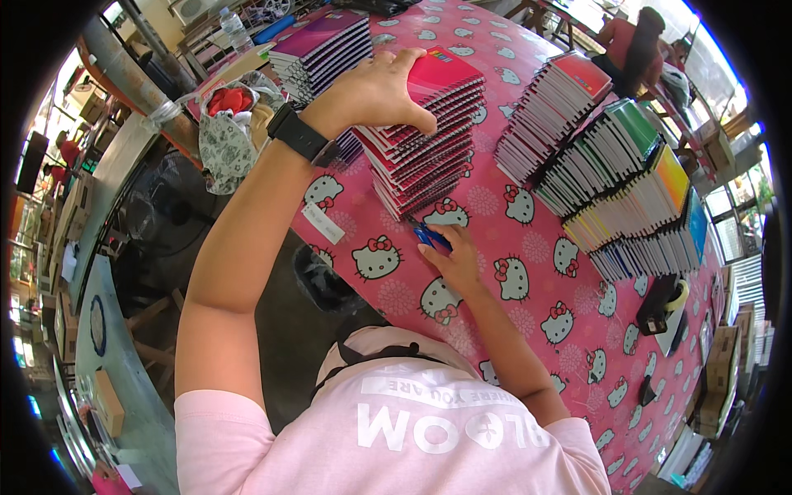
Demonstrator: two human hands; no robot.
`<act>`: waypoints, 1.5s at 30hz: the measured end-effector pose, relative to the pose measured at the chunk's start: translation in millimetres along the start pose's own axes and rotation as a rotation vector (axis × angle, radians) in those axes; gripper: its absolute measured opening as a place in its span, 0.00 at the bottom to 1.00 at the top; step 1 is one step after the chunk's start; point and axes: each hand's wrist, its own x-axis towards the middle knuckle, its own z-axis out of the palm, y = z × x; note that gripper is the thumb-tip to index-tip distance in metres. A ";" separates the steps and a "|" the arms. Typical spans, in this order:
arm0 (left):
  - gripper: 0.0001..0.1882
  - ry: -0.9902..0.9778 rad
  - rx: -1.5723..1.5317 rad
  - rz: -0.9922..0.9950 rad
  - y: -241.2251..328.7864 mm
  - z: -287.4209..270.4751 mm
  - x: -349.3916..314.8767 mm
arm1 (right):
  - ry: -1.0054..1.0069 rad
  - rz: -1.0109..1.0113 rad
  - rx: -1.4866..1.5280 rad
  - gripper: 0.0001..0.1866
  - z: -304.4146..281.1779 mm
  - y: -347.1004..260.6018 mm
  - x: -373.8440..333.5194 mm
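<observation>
A tall stack of red spiral notebooks (425, 140) stands on a table covered with a pink cartoon-cat cloth (528, 330). My left hand (375, 87), with a black watch on its wrist, lies on top of the stack, fingers curled over the edge of the top notebook. My right hand (452, 260) rests on the cloth just below the stack's base. Its fingertips are closed on a small blue object (431, 237), whose kind I cannot tell.
A purple-topped notebook stack (322, 49) stands behind the red one. Leaning rows of colourful notebooks (615, 181) fill the right side. A black tape dispenser (660, 304) sits nearer the table's edge. A patterned bag holding red cloth (227, 124) lies left, and a person (631, 41) sits far back.
</observation>
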 end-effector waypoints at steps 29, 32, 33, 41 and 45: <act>0.54 -0.013 -0.006 0.029 -0.7 -0.3 0.1 | -0.631 0.670 0.752 0.17 -37.4 32.2 58.8; 0.54 -0.007 -0.010 0.022 0.1 -2.0 0.8 | -0.475 0.421 0.464 0.20 -35.0 26.6 48.1; 0.54 0.004 -0.006 0.014 -0.1 -0.1 0.0 | -0.325 0.202 0.203 0.21 -31.5 17.6 37.0; 0.54 -0.003 0.014 0.003 1.5 -0.1 -1.2 | -0.034 -0.187 -0.293 0.23 -5.4 -2.6 8.3; 0.54 -0.009 0.017 -0.019 1.8 -1.3 -1.9 | -0.012 -0.206 -0.393 0.20 1.2 -6.6 6.9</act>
